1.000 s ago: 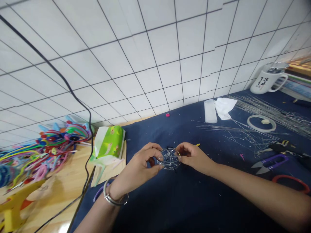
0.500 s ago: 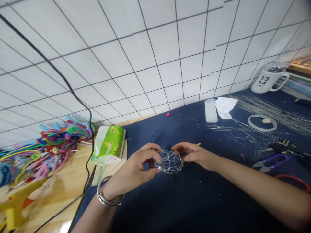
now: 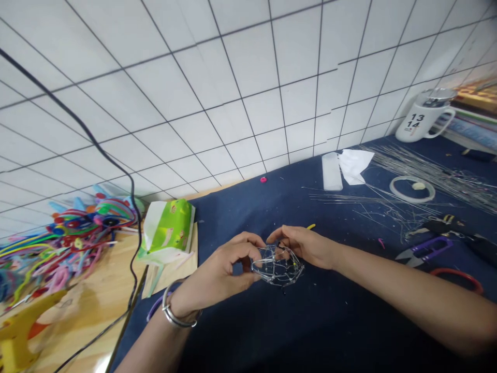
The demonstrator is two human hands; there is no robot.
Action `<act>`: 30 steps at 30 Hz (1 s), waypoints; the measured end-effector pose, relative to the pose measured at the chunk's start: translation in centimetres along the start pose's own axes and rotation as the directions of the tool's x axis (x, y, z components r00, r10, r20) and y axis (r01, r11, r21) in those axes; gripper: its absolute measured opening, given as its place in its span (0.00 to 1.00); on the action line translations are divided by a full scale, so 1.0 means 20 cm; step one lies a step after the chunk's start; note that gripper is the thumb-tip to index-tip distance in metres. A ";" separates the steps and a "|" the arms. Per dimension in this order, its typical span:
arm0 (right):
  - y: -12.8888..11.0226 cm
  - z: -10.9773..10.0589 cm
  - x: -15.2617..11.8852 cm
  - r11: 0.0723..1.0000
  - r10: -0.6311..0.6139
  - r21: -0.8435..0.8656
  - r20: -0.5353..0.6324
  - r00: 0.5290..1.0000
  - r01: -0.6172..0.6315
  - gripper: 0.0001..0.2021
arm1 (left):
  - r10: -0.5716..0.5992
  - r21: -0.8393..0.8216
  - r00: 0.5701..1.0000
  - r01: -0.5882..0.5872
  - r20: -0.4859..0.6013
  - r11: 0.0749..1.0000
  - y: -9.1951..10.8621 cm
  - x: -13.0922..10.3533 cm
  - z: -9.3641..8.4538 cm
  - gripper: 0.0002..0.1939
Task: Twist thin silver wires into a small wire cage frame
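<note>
A small rounded cage of silver wire (image 3: 280, 268), with beads at its joints, is held above the dark blue cloth (image 3: 240, 331). My left hand (image 3: 229, 261) pinches its left end between thumb and fingers; a silver bangle circles that wrist. On the cage's upper right side, the curled fingers of my right hand (image 3: 301, 246) touch the wires, and some fingertips are hidden behind it. A yellow tip (image 3: 311, 226) shows just beyond the right hand.
Purple scissors (image 3: 427, 251), red handles (image 3: 458, 274) and loose wires (image 3: 438, 173) lie at right, below a white mug (image 3: 423, 116). At left are a green tissue pack (image 3: 171, 228), colourful pipe cleaners (image 3: 73, 243), a yellow glue gun (image 3: 23, 331) and a black cable (image 3: 133, 207).
The wire cage has tilted and turned, its right end now lower. My right hand has shifted to its upper side. The whole view has moved slightly.
</note>
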State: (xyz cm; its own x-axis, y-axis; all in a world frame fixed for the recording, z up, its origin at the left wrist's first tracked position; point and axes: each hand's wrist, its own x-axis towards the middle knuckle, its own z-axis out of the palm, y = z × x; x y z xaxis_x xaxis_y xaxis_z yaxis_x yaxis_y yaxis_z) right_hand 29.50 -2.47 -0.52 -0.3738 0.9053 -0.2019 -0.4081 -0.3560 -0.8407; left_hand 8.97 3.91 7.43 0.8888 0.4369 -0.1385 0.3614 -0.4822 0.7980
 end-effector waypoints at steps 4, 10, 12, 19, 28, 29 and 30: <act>0.01 0.00 0.01 0.999 0.012 -0.033 -0.029 1.000 -0.013 0.21 | 0.004 -0.007 1.000 -0.004 0.018 1.000 0.00 0.01 0.00 0.05; 0.01 -0.03 0.01 0.999 -0.032 -0.044 -0.060 0.998 0.029 0.10 | 0.008 0.026 1.000 -0.007 -0.023 1.000 -0.01 -0.01 -0.02 0.05; -0.01 -0.04 -0.01 0.997 -0.043 -0.067 -0.046 0.998 0.039 0.12 | 0.009 0.058 0.999 -0.007 -0.037 0.998 -0.01 -0.01 -0.03 0.04; -0.06 -0.05 -0.05 0.971 -0.058 -0.229 0.058 0.997 0.070 0.22 | -0.002 0.103 0.996 0.012 -0.091 0.995 -0.02 -0.04 -0.04 0.05; -0.06 -0.03 -0.05 0.932 -0.069 -0.354 0.017 0.997 0.070 0.20 | -0.017 0.107 0.992 0.031 -0.123 0.994 -0.03 -0.05 -0.04 0.06; -0.06 -0.03 -0.05 0.930 -0.069 -0.361 0.013 0.998 0.069 0.20 | -0.018 0.099 0.992 0.031 -0.128 0.995 -0.03 -0.05 -0.04 0.06; -0.06 -0.03 -0.05 0.927 -0.068 -0.368 0.010 0.998 0.067 0.19 | -0.018 0.089 0.991 0.030 -0.132 0.996 -0.03 -0.05 -0.04 0.06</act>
State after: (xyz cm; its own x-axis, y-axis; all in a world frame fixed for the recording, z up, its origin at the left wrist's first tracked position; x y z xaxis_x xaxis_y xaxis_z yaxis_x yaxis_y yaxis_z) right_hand 30.88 -2.71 0.42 -0.3538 0.9248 -0.1396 -0.0966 -0.1846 -0.9781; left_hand 7.65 4.39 7.67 0.8369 0.5423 -0.0743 0.4119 -0.5345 0.7380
